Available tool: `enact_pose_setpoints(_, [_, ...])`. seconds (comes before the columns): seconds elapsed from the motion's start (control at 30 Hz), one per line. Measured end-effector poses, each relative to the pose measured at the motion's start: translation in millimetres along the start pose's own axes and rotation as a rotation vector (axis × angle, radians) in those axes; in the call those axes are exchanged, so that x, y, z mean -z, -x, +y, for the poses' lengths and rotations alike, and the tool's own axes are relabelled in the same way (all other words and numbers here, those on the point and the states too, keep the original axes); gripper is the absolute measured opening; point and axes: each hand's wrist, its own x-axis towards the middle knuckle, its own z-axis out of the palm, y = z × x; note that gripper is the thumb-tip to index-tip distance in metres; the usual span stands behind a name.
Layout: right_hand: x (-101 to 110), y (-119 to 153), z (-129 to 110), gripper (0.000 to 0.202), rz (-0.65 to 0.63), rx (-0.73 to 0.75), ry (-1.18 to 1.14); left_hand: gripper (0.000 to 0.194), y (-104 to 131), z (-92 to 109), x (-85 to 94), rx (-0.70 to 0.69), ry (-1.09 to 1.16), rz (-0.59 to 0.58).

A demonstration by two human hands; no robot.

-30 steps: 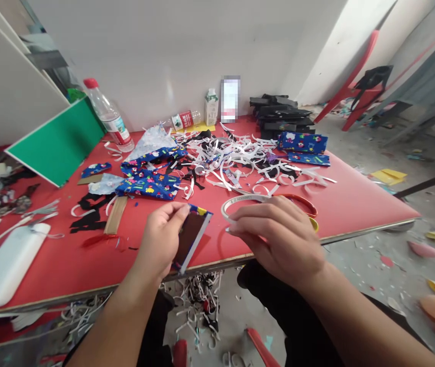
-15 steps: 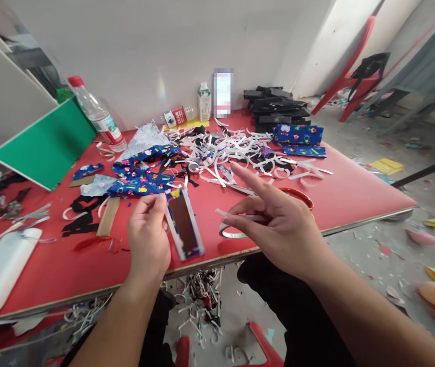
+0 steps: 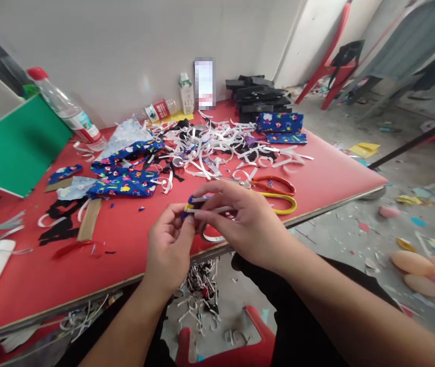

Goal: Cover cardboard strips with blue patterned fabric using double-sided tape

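My left hand (image 3: pixel 169 244) is closed, pinching one end of a small blue patterned fabric-wrapped piece (image 3: pixel 187 208) in front of my body. Across from it, my right hand (image 3: pixel 242 219) holds a thin white strip (image 3: pixel 219 209) between thumb and fingers, its end touching the piece. The fingers cover most of the piece. A curved white band (image 3: pixel 212 237) shows below my right hand, partly hidden by it. Just beyond that hand lie scissors with one red and one yellow handle (image 3: pixel 287 204), their blades partly covered.
White and black scraps (image 3: pixel 217 145) are heaped mid-table. Blue patterned fabric (image 3: pixel 126 183) lies left, folded blue pieces (image 3: pixel 279 123) right, near a black stack (image 3: pixel 259 97). Bottles (image 3: pixel 82 125), a carton (image 3: pixel 186 94) and a phone (image 3: pixel 204 84) stand behind. A green board (image 3: pixel 19 142) leans left.
My hands have come together. The piece, which showed its brown face and white edges, is now turned and mostly covered. My right hand brought the strip left onto it, uncovering the scissors' handles.
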Motion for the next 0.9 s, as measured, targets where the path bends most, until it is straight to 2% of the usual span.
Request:
enact_pose_setpoints(0.17, [-3,-2,10,0.031,0.002,-0.012,-0.029,0.022,3,5,-0.9,-0.031,-0.039,-0.061])
enact_pose_setpoints(0.37, [-4,-3,9,0.027,-0.031,0.001,-0.041,0.026,4,1,1.6,-0.057,-0.027,-0.107])
enact_pose_setpoints(0.43, [-6,-3,8,0.031,-0.036,-0.007,-0.014,0.027,5,0,1.0,-0.075,-0.066,-0.057])
enact_pose_setpoints(0.57, [-6,-1,2,0.034,-0.043,-0.032,0.07,0.033,2,-1,2.0,-0.124,-0.256,0.13])
enact_pose_setpoints(0.7, [4,-1,-6,0.02,0.114,-0.077,0.401,0.034,-8,-1,11.6,-0.154,-0.253,0.305])
enact_pose_setpoints(0.8, [13,-3,-5,0.027,0.168,-0.126,0.544,0.031,-14,1,18.6,-0.154,-0.178,0.317])
enact_pose_setpoints(0.9, [18,-7,1,0.022,0.224,-0.128,0.556,0.029,-13,3,19.7,-0.136,-0.116,0.288])
